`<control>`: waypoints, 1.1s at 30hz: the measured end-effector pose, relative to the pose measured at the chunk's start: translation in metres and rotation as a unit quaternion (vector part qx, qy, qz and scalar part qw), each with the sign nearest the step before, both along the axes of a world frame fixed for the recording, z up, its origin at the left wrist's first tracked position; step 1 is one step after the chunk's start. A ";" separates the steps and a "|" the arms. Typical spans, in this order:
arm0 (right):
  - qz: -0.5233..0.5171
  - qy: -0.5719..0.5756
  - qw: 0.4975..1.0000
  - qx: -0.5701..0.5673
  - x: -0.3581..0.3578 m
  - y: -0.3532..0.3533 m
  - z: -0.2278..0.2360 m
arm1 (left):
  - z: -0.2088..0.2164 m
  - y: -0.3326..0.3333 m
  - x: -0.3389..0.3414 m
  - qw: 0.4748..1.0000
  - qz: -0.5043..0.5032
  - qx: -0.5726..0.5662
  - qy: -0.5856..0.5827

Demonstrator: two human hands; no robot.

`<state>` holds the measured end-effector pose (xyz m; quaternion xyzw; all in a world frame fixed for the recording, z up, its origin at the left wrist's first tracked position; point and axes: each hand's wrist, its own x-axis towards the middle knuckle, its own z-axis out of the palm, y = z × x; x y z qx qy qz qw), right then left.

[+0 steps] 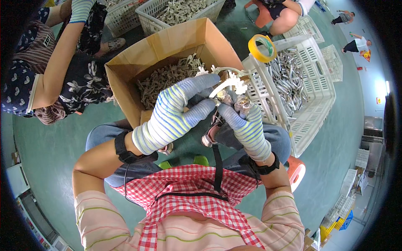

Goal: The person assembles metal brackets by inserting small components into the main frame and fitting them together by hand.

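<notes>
In striped knit gloves, both my hands meet above the right edge of the cardboard box. My left hand (171, 111) pinches the near end of a white branched plastic piece (238, 85) between thumb and fingers. Shiny clear or metallic lumps (243, 104) sit at the fingers of my right hand (248, 127), which is closed round them; their kind I cannot make out. The cardboard box (144, 50) holds a heap of small greyish-white branched pieces (167, 77). To the right, a tilted white plastic crate (320, 100) contains many silvery metal tubes (288, 77).
A yellow tape roll (262, 48) rests on the crate's left rim. Behind the box stands another crate (146, 21) of pale pieces. A gloved co-worker (54, 83) sits close on the left; another person (287, 19) sits at the far right. Green floor (50, 154) surrounds us.
</notes>
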<state>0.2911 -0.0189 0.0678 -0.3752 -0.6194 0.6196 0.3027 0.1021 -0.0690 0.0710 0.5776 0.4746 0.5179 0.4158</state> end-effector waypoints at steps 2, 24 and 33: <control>0.005 -0.006 1.000 0.005 0.002 0.000 -0.004 | -0.004 0.001 0.000 1.000 -0.007 0.013 0.015; 0.063 0.248 0.967 0.022 0.010 -0.005 -0.027 | -0.004 -0.005 0.007 0.982 -0.164 -0.019 -0.090; 0.081 0.049 0.995 0.012 0.003 -0.005 0.008 | 0.002 -0.007 0.008 0.985 -0.151 0.003 -0.085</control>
